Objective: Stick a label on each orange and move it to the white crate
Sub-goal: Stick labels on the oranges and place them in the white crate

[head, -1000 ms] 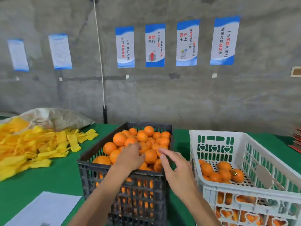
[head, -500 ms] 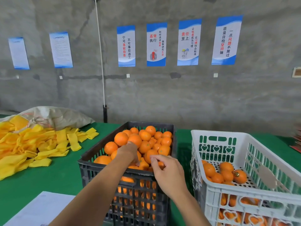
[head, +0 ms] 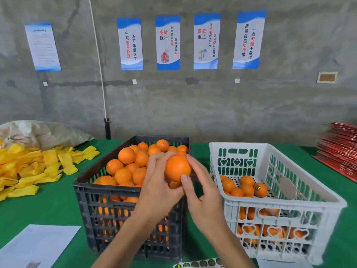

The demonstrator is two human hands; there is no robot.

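On the left of the green worktop [head: 48, 206] lay a heap of yellow foam sleeves [head: 29, 167] in front of a grey sack [head: 44, 132], with a white sheet of paper [head: 36, 246] at the near edge. The black crate [head: 108, 215] stood next, piled with oranges to its rim. Above its right near corner the left hand [head: 156, 190] cupped one orange [head: 177, 168] from below and behind, its fingers curled round the fruit. The right hand [head: 204, 198] met the same orange from the right, thumb pressed on its lower front and fingers curved against its side. A strip of round labels [head: 199, 264] showed at the bottom edge. To the right, the white crate [head: 286, 204] held a few oranges on its perforated floor, one labelled orange [head: 259, 189] among them. Red stacked sheets [head: 340, 147] lay far right.
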